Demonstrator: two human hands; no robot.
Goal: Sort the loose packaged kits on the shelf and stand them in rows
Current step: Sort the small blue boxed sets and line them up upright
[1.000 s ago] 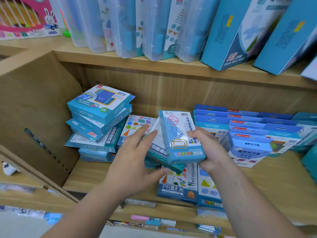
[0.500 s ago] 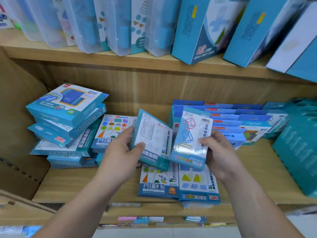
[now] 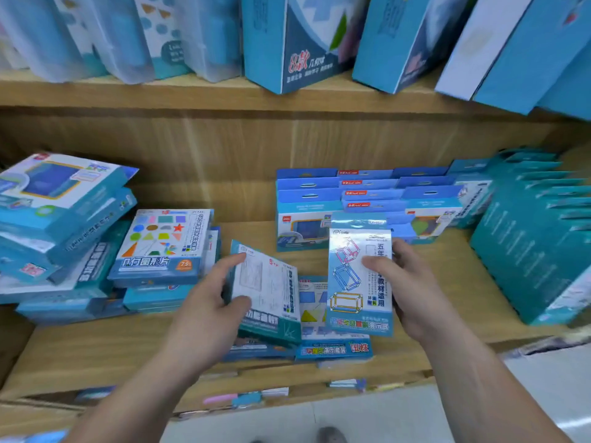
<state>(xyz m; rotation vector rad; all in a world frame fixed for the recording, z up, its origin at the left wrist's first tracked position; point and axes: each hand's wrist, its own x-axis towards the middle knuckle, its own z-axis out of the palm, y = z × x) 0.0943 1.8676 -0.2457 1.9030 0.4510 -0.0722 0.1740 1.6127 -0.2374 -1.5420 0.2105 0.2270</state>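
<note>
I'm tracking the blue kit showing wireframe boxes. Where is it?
Head view, right of centre: the right hand holds the blue wireframe kit upright, beside the white kit in the left hand.

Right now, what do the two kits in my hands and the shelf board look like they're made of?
The cuboid-frame kit in the right hand: probably clear glossy plastic over printed card; glare streaks cross its top. The white-faced kit in the left hand: looks like matte printed cardboard with teal edges, no glare. The shelf: pale wood-grain board, possibly laminate; streaky grain, dull sheen.
</note>
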